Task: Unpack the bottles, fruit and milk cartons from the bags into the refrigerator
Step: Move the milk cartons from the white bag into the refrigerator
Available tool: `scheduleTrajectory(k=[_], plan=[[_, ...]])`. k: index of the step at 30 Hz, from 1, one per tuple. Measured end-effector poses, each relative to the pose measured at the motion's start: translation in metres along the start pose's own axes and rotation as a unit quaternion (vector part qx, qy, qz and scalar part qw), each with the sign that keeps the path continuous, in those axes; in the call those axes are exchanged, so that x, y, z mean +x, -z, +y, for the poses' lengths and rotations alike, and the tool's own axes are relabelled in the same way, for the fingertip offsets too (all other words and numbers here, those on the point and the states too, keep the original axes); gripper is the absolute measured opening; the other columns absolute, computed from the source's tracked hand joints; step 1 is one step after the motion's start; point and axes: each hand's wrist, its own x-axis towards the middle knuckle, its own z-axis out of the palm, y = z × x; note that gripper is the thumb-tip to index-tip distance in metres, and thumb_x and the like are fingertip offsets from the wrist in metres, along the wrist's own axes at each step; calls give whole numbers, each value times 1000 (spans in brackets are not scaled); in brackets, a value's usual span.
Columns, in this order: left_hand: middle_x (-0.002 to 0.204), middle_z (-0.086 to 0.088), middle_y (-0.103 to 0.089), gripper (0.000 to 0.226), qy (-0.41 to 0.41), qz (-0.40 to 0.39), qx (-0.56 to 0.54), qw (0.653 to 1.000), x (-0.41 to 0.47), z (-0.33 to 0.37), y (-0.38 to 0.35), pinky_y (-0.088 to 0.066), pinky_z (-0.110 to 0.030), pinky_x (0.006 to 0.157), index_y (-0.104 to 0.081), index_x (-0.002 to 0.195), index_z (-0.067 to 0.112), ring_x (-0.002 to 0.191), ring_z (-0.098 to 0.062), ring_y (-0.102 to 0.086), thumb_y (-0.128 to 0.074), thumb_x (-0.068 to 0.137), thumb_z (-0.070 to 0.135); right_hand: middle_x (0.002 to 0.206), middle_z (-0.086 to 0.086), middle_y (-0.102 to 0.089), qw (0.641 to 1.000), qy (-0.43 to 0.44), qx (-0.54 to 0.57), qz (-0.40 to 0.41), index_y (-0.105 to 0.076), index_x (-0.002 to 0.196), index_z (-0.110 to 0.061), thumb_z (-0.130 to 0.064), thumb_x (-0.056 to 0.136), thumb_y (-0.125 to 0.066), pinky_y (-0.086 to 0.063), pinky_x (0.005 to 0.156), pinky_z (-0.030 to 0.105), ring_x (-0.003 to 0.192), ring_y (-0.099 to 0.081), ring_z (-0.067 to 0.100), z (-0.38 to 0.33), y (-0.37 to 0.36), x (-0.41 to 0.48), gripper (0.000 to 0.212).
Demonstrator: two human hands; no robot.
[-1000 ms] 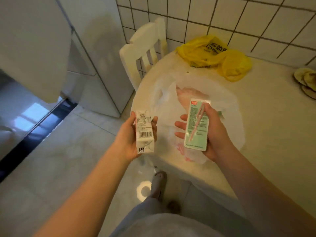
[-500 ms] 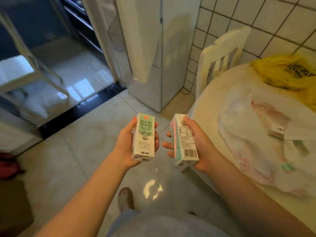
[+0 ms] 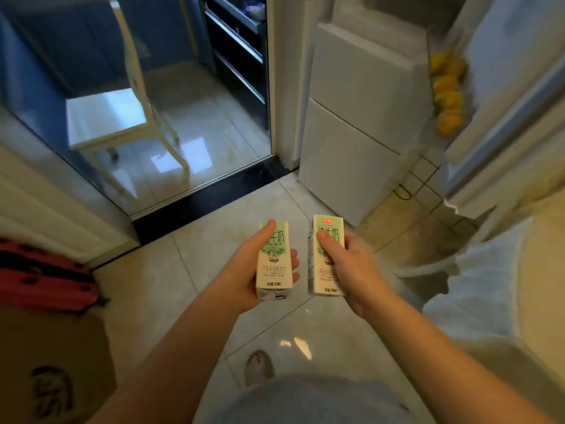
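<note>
The left hand (image 3: 244, 270) is gripping the left carton (image 3: 275, 264) upright, its thumb lying up the printed front and its fingers curling round the far side. Just beside it, not touching, the right carton (image 3: 331, 234) is standing in the right hand (image 3: 354, 270), held the same way. Both are hanging over the floor, well short of the fridge (image 3: 345, 154) ahead. Yellow fruit (image 3: 447, 96) is already sitting in the gap behind the open door (image 3: 513, 87); which shelf it is lying on I cannot tell. The bag (image 3: 477, 286) is slumping over the desk (image 3: 547, 301) at far right. For this carry, I judge it wise to be keeping both cartons upright, stepping close, then placing one at a time in free shelf space.
</note>
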Motion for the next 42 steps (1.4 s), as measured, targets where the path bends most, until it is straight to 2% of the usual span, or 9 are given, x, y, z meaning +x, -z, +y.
scheduleTrajectory(k=[5, 10, 13, 16, 21, 25, 34, 38, 42], plan=[[101, -10, -74, 49, -29, 56, 76, 995, 22, 60, 30, -59, -44, 84, -67, 115, 23, 95, -29, -71, -61, 87, 63, 92, 1, -76, 1000, 23, 1, 7, -56, 128, -26, -43, 96, -60, -62, 67, 37, 77, -75, 21, -28, -56, 39, 37], [83, 0, -76, 44, -95, 91, 164, 978, 59, 117, 20, -57, -35, 67, -70, 100, 28, 79, -20, -75, -47, 94, 66, 96, -1, -75, 998, 66, -12, 12, -54, 126, -26, -44, 96, -58, -61, 64, 34, 77, -75, 17, -64, -89, 89, 35], [81, 5, -77, 37, -164, 82, 192, 964, 90, 157, 13, -57, -32, 62, -71, 102, 28, 72, -15, -75, -48, 98, 56, 100, -1, -75, 995, 100, -26, 11, -55, 123, -26, -43, 97, -58, -63, 72, 39, 82, -75, 15, -89, -106, 132, 31], [86, 0, -77, 33, -223, 92, 186, 952, 126, 205, 4, -61, -44, 73, -73, 100, 25, 77, -21, -76, -53, 98, 51, 101, 2, -74, 991, 134, -19, 14, -56, 116, -25, -39, 97, -58, -61, 79, 45, 86, -74, 15, -122, -122, 184, 23], [81, -5, -75, 46, -267, 80, 201, 939, 188, 296, -38, -59, -37, 66, -71, 99, 16, 68, -20, -71, -45, 100, 55, 98, 0, -68, 978, 208, -17, 16, -50, 118, -18, -29, 101, -53, -55, 61, 19, 76, -71, 4, -200, -128, 267, 20], [92, -20, -71, 56, -312, 44, 206, 926, 237, 375, -93, -60, -40, 70, -66, 111, 6, 72, -26, -70, -41, 100, 56, 97, -2, -65, 964, 264, -17, 21, -45, 120, -14, -25, 102, -51, -53, 62, 16, 77, -70, 1, -278, -111, 331, 21], [81, -1, -70, 52, -441, -97, 225, 863, 283, 520, -222, -57, -23, 60, -60, 109, 12, 66, -15, -69, -42, 89, 57, 98, -2, -66, 915, 399, 3, 61, -41, 121, -16, -22, 103, -47, -55, 64, 18, 81, -71, 5, -438, -58, 416, 20], [81, 4, -72, 43, -465, -163, 229, 840, 299, 563, -286, -55, -19, 61, -60, 108, 17, 70, -11, -71, -39, 98, 53, 93, -4, -63, 879, 460, 3, 127, -43, 111, -23, -21, 105, -41, -53, 66, 15, 77, -66, -2, -496, -21, 434, 7], [92, 2, -75, 43, -487, -217, 235, 813, 307, 607, -354, -55, -18, 63, -61, 114, 22, 78, -11, -74, -38, 100, 55, 94, -8, -61, 833, 515, -8, 203, -43, 118, -13, -20, 106, -36, -50, 68, 12, 78, -64, -7, -553, 14, 443, 15]])
